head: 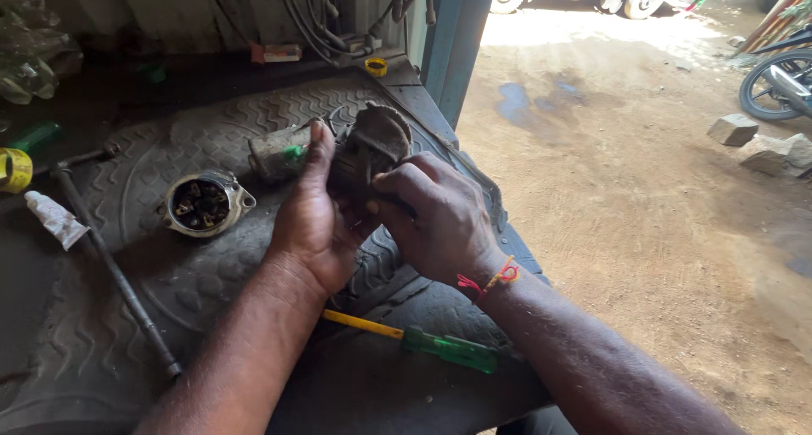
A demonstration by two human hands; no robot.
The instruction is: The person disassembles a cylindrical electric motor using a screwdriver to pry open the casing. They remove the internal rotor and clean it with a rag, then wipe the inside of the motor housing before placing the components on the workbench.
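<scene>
A greasy dark motor housing [372, 147] is held up over old tyre rubber [169, 266]. My left hand [313, 219] grips it from the left, thumb stretched up along its side. My right hand [436, 219], with a red thread at the wrist, closes on its near edge, fingers pinching something small that I cannot make out. A grey cylindrical motor body [277, 151] with a green spot lies just behind my left thumb. A round metal end cap [205, 202] with dark parts inside rests on the rubber to the left.
A green-handled screwdriver [440, 346] with a yellow shaft lies under my forearms. A long steel rod [114, 270] runs down the left. A squeezed tube [55, 219] and yellow tape roll [14, 169] sit far left. Dirt ground, stones [757, 143] and a motorcycle wheel [774, 84] are to the right.
</scene>
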